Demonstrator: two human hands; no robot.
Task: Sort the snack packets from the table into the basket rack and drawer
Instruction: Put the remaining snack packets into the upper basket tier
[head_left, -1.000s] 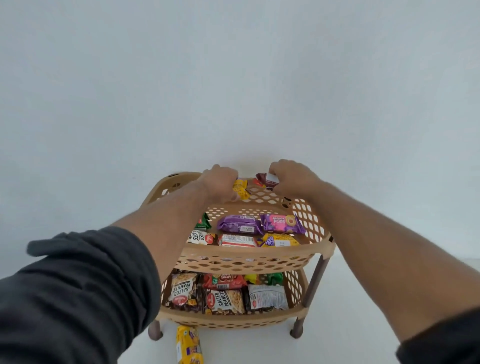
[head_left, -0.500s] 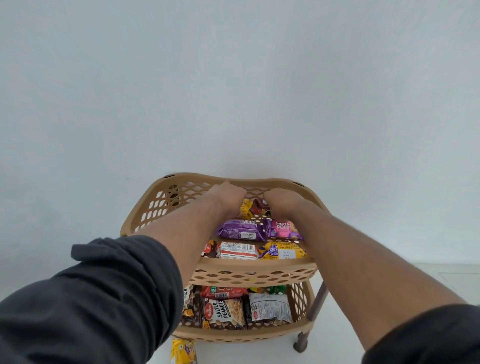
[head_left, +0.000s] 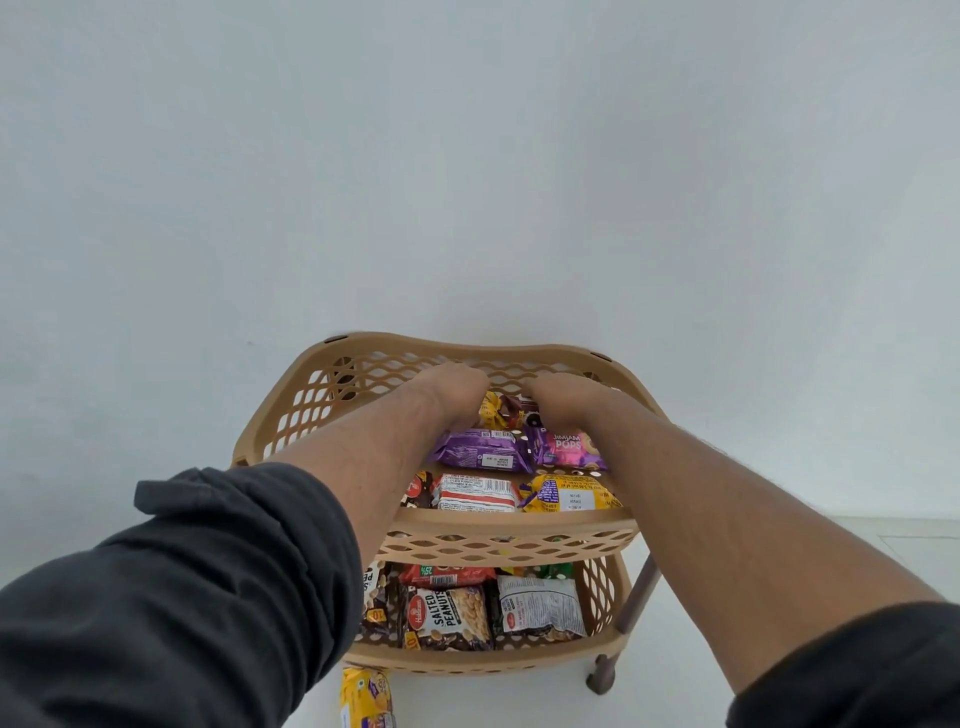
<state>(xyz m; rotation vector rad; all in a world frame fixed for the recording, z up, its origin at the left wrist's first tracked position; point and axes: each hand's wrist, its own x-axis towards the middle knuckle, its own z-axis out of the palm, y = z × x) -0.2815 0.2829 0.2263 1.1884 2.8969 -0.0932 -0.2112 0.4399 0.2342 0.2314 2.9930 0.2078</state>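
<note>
A: Head view: what's behind everything?
B: A plain white wall, with a tan basket rack (head_left: 415, 349) against it.
A: And the hands?
B: Both reach into the top basket's far end. The left hand (head_left: 451, 387) sits on a yellow packet (head_left: 492, 410), the right hand (head_left: 563, 395) on a dark brown packet (head_left: 517, 413); whether the fingers clasp them I cannot tell.
A: Other snacks?
B: Purple packets (head_left: 483, 451) lie just nearer than the hands; peanut packets (head_left: 447, 616) fill the basket below.
</note>
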